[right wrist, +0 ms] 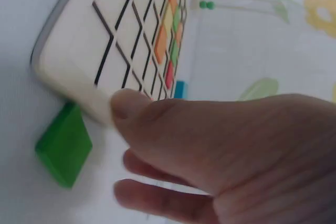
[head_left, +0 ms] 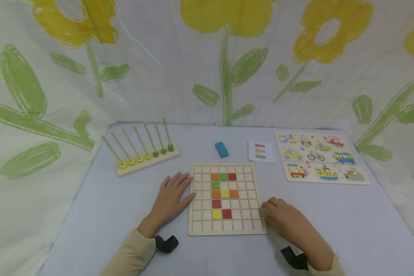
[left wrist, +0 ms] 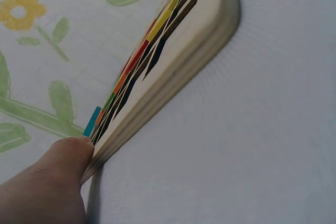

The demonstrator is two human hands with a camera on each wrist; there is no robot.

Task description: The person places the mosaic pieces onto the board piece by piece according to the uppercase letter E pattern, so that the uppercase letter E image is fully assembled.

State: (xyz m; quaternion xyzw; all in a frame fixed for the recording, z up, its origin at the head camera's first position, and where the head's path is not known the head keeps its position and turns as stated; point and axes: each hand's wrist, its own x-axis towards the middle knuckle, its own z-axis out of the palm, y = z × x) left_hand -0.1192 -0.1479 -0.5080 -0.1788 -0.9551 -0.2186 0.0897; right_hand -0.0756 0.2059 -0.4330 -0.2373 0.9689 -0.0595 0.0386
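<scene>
A square wooden grid board (head_left: 201,226) lies flat on the table, with several red, orange, yellow and green square tiles in its middle cells. My left hand (head_left: 170,197) rests along the board's left edge, fingers spread; in the left wrist view its thumb (left wrist: 65,161) touches the rim. At the lower right edge of the board is my right hand (head_left: 288,220), fingers loosely bent. A green square tile (right wrist: 65,148) lies on the table beside the board's near right corner, by the right thumb (right wrist: 136,108). In the head view that hand hides the tile.
Beyond the board sit a blue block (head_left: 222,149) and a white card (head_left: 268,153) printed with coloured squares. A peg abacus (head_left: 148,163) with yellow and green beads stands at the back left. A vehicle picture puzzle (head_left: 317,172) lies at the back right.
</scene>
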